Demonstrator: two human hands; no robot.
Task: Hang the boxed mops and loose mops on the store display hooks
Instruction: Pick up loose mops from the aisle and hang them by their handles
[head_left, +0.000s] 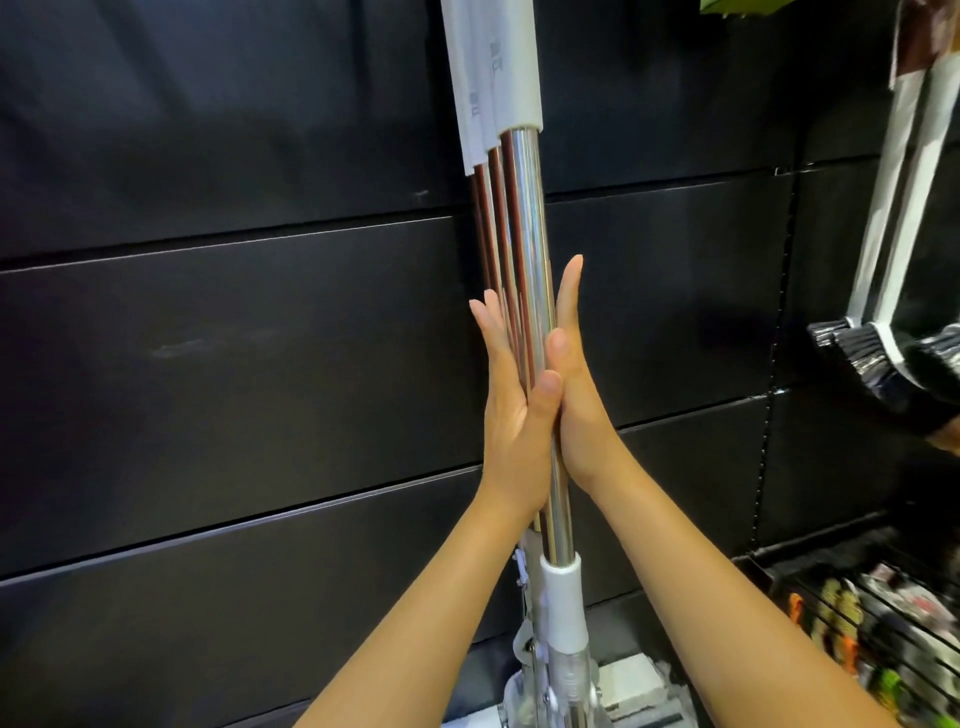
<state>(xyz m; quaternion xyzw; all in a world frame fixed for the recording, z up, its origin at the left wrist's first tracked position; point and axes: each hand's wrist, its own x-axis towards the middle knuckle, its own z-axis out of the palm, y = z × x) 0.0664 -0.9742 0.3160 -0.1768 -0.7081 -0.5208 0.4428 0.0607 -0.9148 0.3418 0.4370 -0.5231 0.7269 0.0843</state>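
Observation:
Several loose mops hang together in front of a black panel wall, their chrome poles (524, 218) bunched side by side. White grip sleeves (493, 67) cover the upper ends, and the hook above is out of frame. A white collar (562, 597) and clear plastic fittings sit lower on the front pole. My left hand (511, 410) lies flat against the left side of the bundle, fingers straight. My right hand (574, 384) lies flat against the right side, thumb across the front pole. The poles are pressed between both palms.
The black slatted wall (234, 338) fills the background. Dark brooms with white handles (893, 332) hang at the right. A wire basket (872, 618) of packaged goods stands at the lower right. White mop heads (631, 686) show at the bottom.

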